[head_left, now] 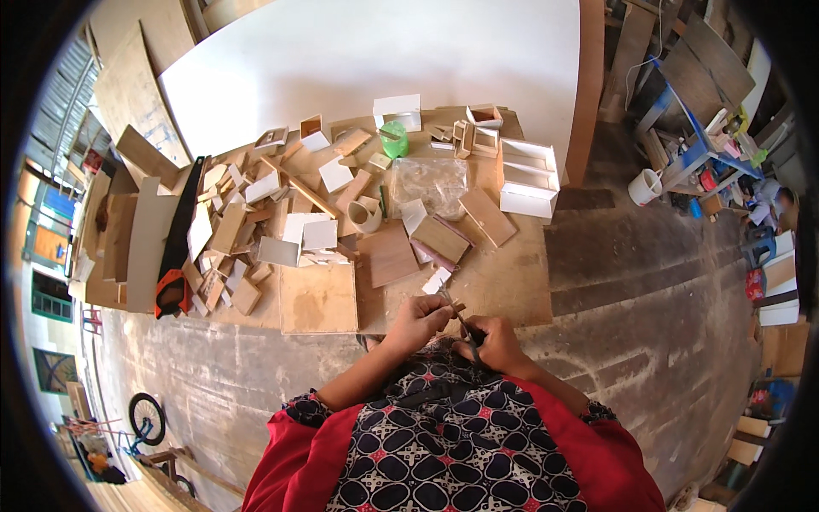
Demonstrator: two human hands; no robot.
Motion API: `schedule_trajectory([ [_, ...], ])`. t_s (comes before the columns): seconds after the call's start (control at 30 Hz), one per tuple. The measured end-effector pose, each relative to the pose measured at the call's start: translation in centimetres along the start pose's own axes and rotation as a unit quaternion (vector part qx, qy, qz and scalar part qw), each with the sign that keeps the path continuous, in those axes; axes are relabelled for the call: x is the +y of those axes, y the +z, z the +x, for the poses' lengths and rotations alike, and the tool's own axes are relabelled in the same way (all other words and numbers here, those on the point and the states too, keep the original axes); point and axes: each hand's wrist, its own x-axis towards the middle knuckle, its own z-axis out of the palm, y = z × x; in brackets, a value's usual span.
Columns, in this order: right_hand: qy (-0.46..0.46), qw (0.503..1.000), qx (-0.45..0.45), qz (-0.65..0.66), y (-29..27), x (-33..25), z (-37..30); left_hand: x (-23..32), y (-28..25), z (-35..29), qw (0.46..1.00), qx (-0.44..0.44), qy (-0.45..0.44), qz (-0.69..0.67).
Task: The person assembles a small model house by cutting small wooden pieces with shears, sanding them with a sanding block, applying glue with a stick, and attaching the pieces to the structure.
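Both my hands are close together at the table's front edge, in front of my body. My left hand [420, 321] is closed, its fingertips pinching what looks like a small brown strip [460, 306]. My right hand [496, 343] is closed around a slim dark tool [467, 328], perhaps scissors, which slants up toward the left hand. A small white piece [438, 280] lies just beyond the tool's tip. Farther back are a brown and white wooden box [442, 240] and a flat brown board [388, 254]. The fingers partly hide what they hold.
The wooden table [520, 286] carries a heap of wood offcuts [229, 226] at left. Toward the back stand a green cup [394, 139], a clear plastic packet [431, 186] and a white divided box [528, 177]. A saw with an orange handle [173, 293] lies at the left edge.
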Motion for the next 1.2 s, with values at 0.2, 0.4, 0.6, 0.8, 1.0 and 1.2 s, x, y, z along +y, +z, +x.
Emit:
schedule_trajectory([
  [0.2, -0.022, 1.0, -0.012, -0.015, -0.3, -0.7, -0.1, -0.3, 0.0, -0.6, 0.998, 0.006, 0.033, 0.057],
  [0.4, -0.043, 0.999, 0.009, 0.03, 0.2, -2.1, -0.8, 0.9, -0.1, -0.7, 0.988, -0.054, 0.118, 0.085],
  [0.6, -0.001, 1.0, 0.001, 0.018, 0.3, -1.3, -1.3, 2.5, 0.3, -1.5, 0.988, -0.043, 0.105, 0.105],
  [0.8, -0.006, 1.0, 0.009, -0.004, 0.0, -1.1, -0.8, 0.7, 0.4, -1.5, 1.0, -0.01, 0.007, 0.021],
  [1.0, -0.031, 0.999, 0.001, -0.041, -0.2, -0.1, -1.0, -0.5, 0.4, -1.4, 1.0, -0.023, 0.004, -0.006],
  [1.2, -0.075, 0.994, 0.032, -0.07, -0.4, -1.8, -0.7, -0.3, 0.5, -1.1, 0.994, -0.03, 0.091, 0.054],
])
